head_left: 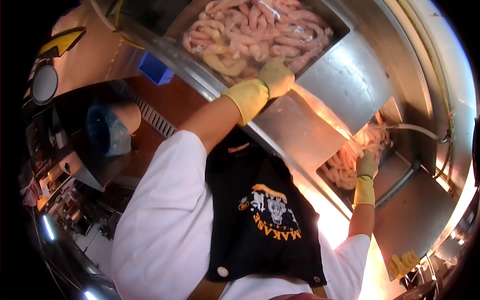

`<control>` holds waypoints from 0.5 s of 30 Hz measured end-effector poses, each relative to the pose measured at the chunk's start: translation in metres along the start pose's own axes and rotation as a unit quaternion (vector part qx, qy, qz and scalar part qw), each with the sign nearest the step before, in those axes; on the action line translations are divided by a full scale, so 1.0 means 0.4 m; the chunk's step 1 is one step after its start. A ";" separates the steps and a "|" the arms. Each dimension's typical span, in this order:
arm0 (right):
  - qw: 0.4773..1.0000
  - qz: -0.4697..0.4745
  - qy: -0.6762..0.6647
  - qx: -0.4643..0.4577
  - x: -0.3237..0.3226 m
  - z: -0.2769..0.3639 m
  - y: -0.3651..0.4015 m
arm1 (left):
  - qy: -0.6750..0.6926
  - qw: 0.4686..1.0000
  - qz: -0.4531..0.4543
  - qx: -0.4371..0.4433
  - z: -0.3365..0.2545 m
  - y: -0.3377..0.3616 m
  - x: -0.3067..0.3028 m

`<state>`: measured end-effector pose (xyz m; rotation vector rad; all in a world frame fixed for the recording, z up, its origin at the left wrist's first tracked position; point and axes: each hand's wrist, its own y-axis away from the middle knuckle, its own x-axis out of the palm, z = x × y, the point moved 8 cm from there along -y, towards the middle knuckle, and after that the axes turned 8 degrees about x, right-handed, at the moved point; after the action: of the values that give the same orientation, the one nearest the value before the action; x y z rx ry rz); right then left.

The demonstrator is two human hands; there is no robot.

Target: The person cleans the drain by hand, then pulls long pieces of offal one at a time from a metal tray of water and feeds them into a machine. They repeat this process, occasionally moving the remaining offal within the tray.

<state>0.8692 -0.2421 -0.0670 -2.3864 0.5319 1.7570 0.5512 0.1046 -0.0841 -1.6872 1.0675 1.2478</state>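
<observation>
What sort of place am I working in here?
Probably a commercial kitchen or food-processing room: there is a stainless-steel counter with built-in basins, a large batch of intestine-like meat, and a drain grate in the floor.

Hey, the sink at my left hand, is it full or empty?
Not empty: pink, tubular pieces cover most of the visible sink; whether brim-full, I cannot tell.

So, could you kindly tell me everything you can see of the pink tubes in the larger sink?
The pink tubes look soft, wet and glossy, mostly pale pink, with some yellowish ones near the left hand. Thick and rounded, they lie bent and looped over one another in the metal sink, seemingly in liquid; the picture's top edge cuts off the pile. The gloved hand is at their near side; whether its fingers touch them is unclear.
</observation>
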 end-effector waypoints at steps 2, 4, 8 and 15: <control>0.947 0.228 -0.088 0.208 0.064 -0.049 -0.066 | 0.018 0.998 0.036 -0.041 0.028 -0.013 0.008; 0.942 0.216 -0.126 0.222 0.070 -0.075 -0.078 | 0.034 0.990 0.113 -0.082 0.044 0.004 0.056; 0.890 0.290 -0.002 0.351 0.026 -0.329 0.123 | 0.057 0.981 0.122 -0.142 0.174 0.123 0.088; 0.732 0.134 -0.334 0.579 0.241 -0.704 0.378 | -0.028 0.967 0.103 -0.232 0.384 0.276 -0.054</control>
<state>1.0935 -0.4891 -0.0543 -0.7862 1.3386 1.4517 0.3948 0.2103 -0.1089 -1.9011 0.9861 1.7781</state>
